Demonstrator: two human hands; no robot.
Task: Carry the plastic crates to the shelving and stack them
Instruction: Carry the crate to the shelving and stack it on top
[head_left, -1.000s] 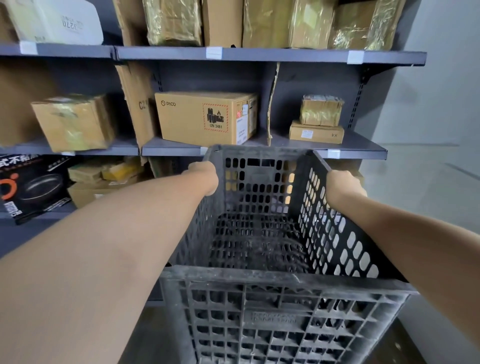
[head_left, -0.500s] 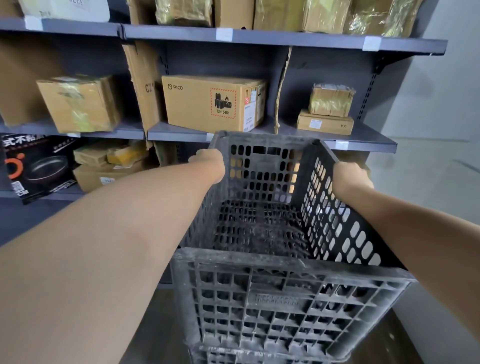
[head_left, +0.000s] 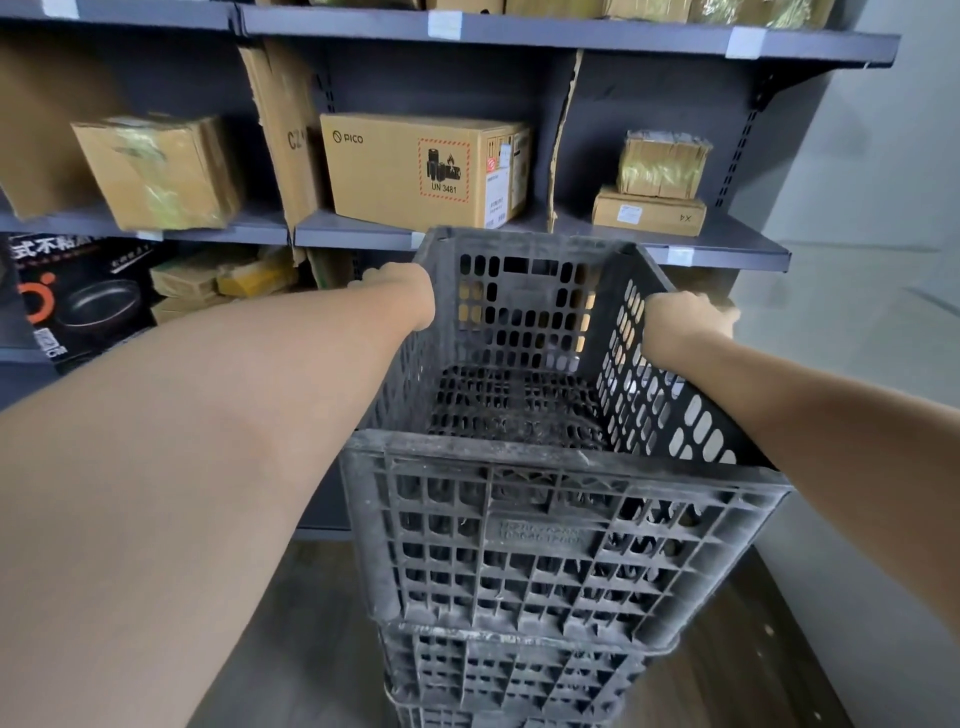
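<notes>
The person stands facing the shelving (head_left: 727, 255), both arms stretched out to a black plastic crate (head_left: 519, 530). The left grip (head_left: 400, 280) is closed over the crate's left rim near its far corner, with its fingers down the outside of the wall. The right grip (head_left: 685, 317) is clenched over the right rim opposite, its fingers also hidden on the outer side. The open top of the crate lies between the two grips, with nothing inside but its perforated floor.

Under the grips, the held crate meets the rim of a second crate (head_left: 509, 670) of the same kind, and the edge of a third (head_left: 498, 719) shows beneath that. From here I cannot tell whether the top crate's full weight is down. The stack stands on the dark floor (head_left: 311, 623) just in front of the shelving, and the crate's far wall reaches up to the shelf edge.

Beyond the grips, on that shelf, sits a large brown carton marked PICO (head_left: 415, 166). Past the right grip, a flat carton (head_left: 649, 210) carries a film-wrapped parcel (head_left: 662, 163). Out beyond the left grip, a taped box (head_left: 156, 171) tilts on the same level, and lower down stands a black box with a pan printed on it (head_left: 78, 306). A pale wall (head_left: 883, 156) rises to the right of the right grip.
</notes>
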